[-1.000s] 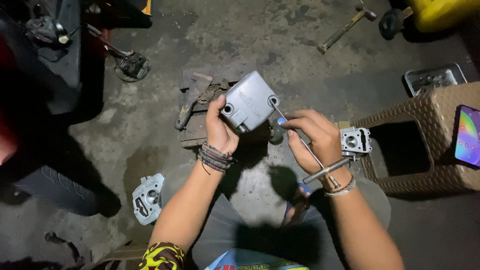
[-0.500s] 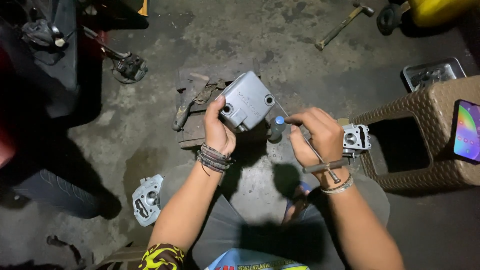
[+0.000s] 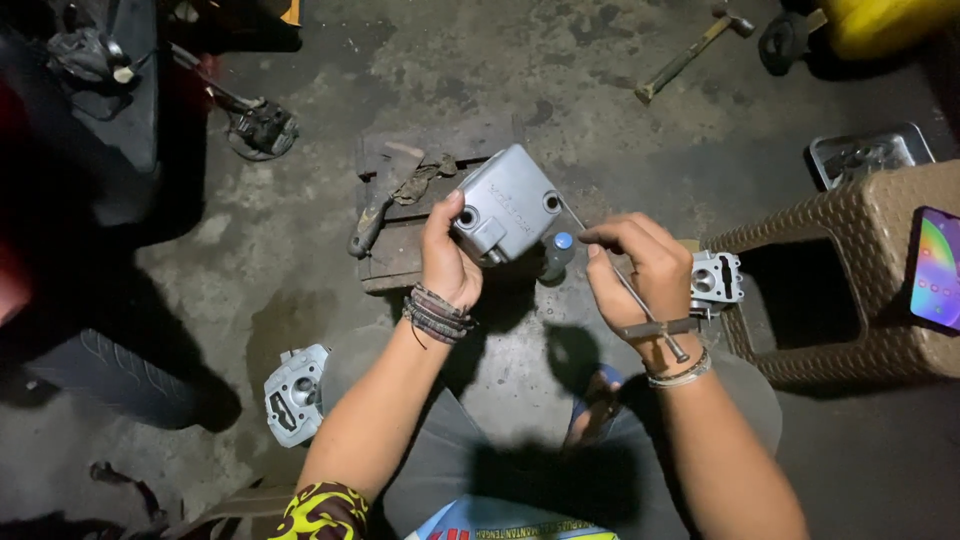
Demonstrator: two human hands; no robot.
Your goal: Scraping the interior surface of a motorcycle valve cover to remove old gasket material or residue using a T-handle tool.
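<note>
While the left hand grips a grey metal engine cover from below, its fingers wrapped firmly round the lower left edge, the cover sits raised above the concrete floor and tilted, its flat face turned up toward the camera; the right hand holds a thin T-handled wrench, fingers pinched closed on the shaft near its upper end; the shaft's long axis runs on a slant from the crossbar by the right wrist up and left toward the cover's right edge, so the tip lies just beside the cover, though whether it touches cannot be told; the cover lies to the left of the right hand, near it, with the left hand already on it; beneath them a small blue-capped bottle stands by a dark wooden block; a wicker stool with a phone on it stands to the right, and a grey engine part lies near the left elbow.
</note>
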